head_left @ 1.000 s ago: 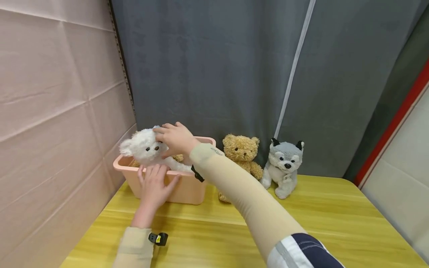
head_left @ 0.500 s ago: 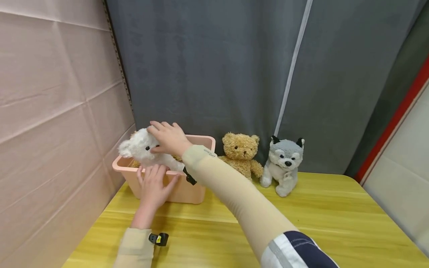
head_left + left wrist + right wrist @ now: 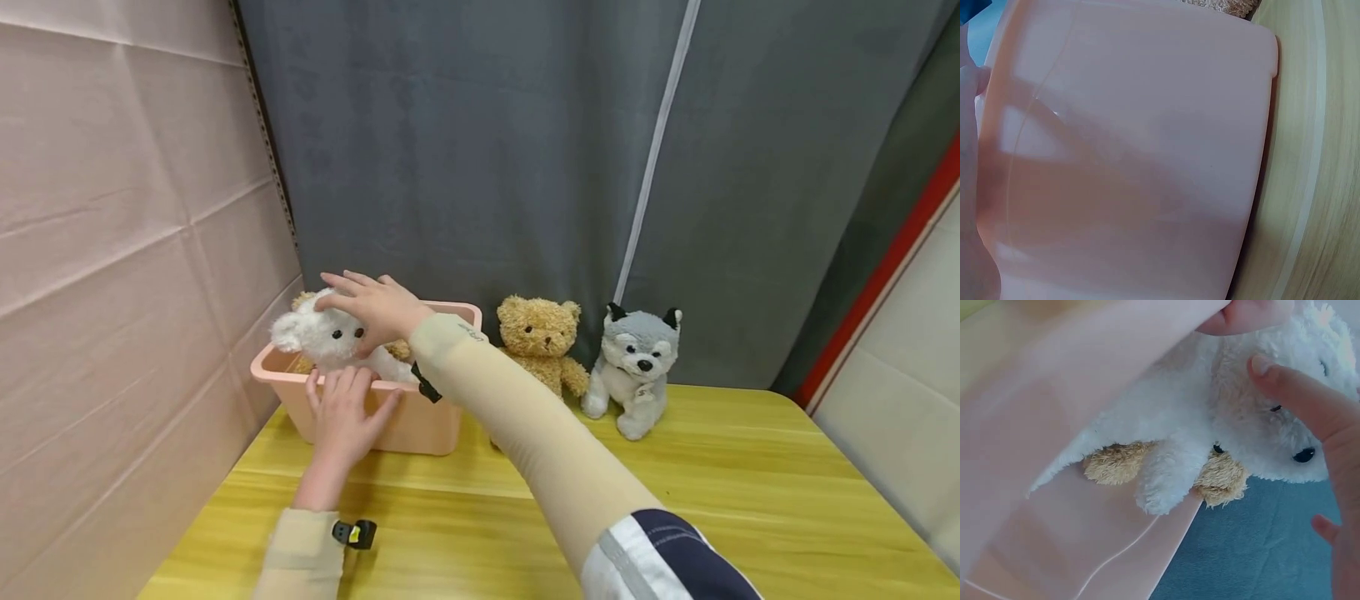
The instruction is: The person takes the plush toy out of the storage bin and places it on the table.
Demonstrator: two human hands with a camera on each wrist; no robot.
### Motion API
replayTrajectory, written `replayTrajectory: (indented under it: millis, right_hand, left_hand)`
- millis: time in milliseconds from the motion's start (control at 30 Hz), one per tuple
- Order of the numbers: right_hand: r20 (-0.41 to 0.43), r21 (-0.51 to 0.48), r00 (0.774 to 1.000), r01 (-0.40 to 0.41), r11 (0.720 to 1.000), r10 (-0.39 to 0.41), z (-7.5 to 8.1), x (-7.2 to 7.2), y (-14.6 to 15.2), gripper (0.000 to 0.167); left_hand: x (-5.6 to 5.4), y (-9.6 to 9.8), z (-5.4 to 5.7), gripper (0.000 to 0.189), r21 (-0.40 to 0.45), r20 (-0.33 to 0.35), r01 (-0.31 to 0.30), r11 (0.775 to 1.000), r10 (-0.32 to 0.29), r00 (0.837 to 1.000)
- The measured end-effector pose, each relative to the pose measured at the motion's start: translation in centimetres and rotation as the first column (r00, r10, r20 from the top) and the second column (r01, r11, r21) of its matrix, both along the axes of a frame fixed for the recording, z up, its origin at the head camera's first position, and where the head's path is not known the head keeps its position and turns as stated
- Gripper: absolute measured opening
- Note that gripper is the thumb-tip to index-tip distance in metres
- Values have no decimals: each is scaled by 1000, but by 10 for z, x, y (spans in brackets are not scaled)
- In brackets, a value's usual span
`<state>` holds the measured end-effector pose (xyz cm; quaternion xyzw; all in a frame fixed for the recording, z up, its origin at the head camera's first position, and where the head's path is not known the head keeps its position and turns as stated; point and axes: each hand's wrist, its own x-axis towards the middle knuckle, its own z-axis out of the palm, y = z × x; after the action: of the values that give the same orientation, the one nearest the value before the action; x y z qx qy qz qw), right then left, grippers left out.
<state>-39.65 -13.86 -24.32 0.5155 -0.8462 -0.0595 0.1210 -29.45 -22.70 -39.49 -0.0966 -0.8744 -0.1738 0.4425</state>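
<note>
A fluffy white plush toy (image 3: 330, 332) with black eyes lies in a pink plastic bin (image 3: 420, 421) at the table's left, its head above the rim. My right hand (image 3: 378, 310) lies over its head with fingers spread and fairly straight; in the right wrist view the thumb (image 3: 1297, 390) touches its face. With fingers over the front rim and thumb outside, my left hand (image 3: 347, 417) grips the bin. Under the white toy, tan plush (image 3: 1222, 478) shows in the right wrist view; most of it is hidden. The left wrist view is filled by the bin's wall (image 3: 1135, 125).
Right of the bin sits a tan teddy bear (image 3: 540, 333), partly behind my right sleeve. Beside it is a grey and white plush husky (image 3: 637, 367). A dark grey curtain (image 3: 465, 150) hangs behind the wooden table (image 3: 720, 492), and a pale pink cloth (image 3: 135, 250) hangs at left.
My right hand has moved a little left over the white plush toy's head, which has shifted slightly and now sits lower. My left hand stays on the bin's rim.
</note>
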Motion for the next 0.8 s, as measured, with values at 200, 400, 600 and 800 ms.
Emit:
replayTrajectory:
  millis: [200, 400, 600, 800]
  right_hand:
    - [-13, -11, 1000, -15, 1000, 15, -2, -2, -2, 90]
    - [-21, -33, 1000, -17, 999, 16, -4, -6, 3, 102]
    - [3, -75, 1000, 2, 997, -2, 3, -10, 19, 88]
    - [85, -163, 996, 43, 986, -29, 19, -18, 37, 81]
  left_hand:
    - [1, 0, -1, 53, -1, 3, -5, 1000, 5, 1000]
    - [-1, 2, 0, 50, -6, -4, 0, 1000, 0, 1000]
    - [-3, 3, -2, 45, 3, 4, 7, 1000, -8, 1000]
    - [-6, 0, -1, 44, 4, 0, 6, 1000, -6, 1000]
